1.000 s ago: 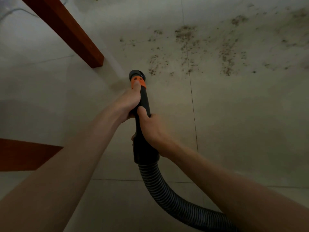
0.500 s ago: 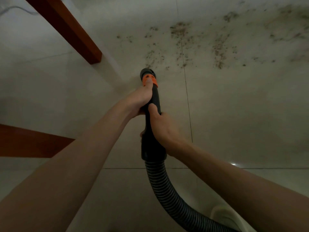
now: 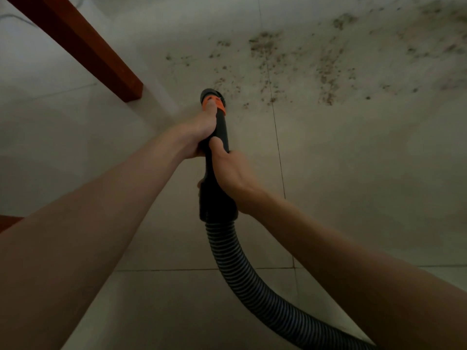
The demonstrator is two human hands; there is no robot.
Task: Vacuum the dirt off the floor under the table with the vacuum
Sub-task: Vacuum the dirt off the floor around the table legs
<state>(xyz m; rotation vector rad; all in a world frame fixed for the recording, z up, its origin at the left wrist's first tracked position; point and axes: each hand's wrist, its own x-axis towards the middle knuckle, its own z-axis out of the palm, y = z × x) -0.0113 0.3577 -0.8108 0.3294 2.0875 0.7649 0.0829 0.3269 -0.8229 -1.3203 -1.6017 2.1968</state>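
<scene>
I hold the black vacuum nozzle with both hands, its orange collar and round mouth pointing down at the pale tiled floor. My left hand grips the tube high up, thumb on the orange collar. My right hand wraps the tube just below it. The ribbed black hose curves down to the lower right. Brown dirt lies scattered across the floor ahead and to the right; its nearest specks sit just beyond the nozzle mouth.
A red-brown wooden table leg slants from the top left down to the floor, left of the nozzle. Another wooden piece shows at the left edge. Tile joints run lengthwise and crosswise.
The nozzle mouth has come closer to the near edge of the dirt patch. The view has shifted, so the wooden piece at the left is mostly hidden behind my left arm.
</scene>
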